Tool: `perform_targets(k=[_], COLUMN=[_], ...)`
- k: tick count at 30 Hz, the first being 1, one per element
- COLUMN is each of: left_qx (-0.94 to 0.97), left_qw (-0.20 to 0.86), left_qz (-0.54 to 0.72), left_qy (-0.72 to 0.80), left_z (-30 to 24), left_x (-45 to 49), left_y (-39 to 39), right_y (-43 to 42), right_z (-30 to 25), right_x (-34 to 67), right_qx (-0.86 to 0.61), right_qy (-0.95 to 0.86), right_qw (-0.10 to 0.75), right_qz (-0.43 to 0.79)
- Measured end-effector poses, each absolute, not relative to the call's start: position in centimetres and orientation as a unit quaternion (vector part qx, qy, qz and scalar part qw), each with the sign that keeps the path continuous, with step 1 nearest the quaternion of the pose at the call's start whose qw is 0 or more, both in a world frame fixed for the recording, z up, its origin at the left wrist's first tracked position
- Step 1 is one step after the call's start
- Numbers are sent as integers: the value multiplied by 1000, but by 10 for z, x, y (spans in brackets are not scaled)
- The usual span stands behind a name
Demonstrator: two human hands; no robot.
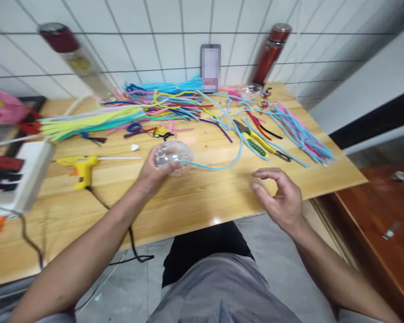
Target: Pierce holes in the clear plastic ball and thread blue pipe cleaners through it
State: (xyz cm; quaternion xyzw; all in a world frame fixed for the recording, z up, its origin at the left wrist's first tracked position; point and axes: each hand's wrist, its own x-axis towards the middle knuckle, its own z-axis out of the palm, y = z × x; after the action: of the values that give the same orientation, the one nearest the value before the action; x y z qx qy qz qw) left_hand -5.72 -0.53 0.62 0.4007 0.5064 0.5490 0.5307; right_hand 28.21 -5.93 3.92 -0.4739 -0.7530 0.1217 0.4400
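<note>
My left hand [155, 168] is closed around a clear plastic ball [175, 154], its thumb across the front. Under that thumb runs a light blue pipe cleaner [218, 168], which curves right and up toward the pile behind. My right hand [281, 195] hovers over the front right of the table, thumb and forefinger curled but apart, with nothing between them. Beyond it lie pliers with yellow and green handles [256, 143]. A yellow glue gun [82, 168] with a white glue stick rests left of my left hand.
Bundles of coloured pipe cleaners [121, 116] spread along the back, with a blue and pink bundle [303, 130] at right. A phone [210, 67] leans on the tiled wall between two tall bottles. The glue gun's black cord [131, 233] hangs over the front edge. A white box [37, 175] stands left.
</note>
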Motion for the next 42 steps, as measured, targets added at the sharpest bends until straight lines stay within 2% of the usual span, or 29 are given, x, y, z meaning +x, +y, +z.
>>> perform_targets(k=[5,12,31,42], left_qx=[434,434,438,446], left_qw=[518,528,538,531], left_qz=[532,529,527,527], left_qy=[510,502,491,491], left_z=[-1,2,6,4], left_x=[-61,-59,-60,-60], left_y=[-3,-3,-6,-8], right_y=[-2,27,53,52], right_z=[50,31,38,34], right_x=[203,173,161,159], right_qx=[-299,-255,-177,-163], right_qy=[-866,-904,-885,-877], right_qw=[395,340,410,431], right_qz=[68,46,133,136])
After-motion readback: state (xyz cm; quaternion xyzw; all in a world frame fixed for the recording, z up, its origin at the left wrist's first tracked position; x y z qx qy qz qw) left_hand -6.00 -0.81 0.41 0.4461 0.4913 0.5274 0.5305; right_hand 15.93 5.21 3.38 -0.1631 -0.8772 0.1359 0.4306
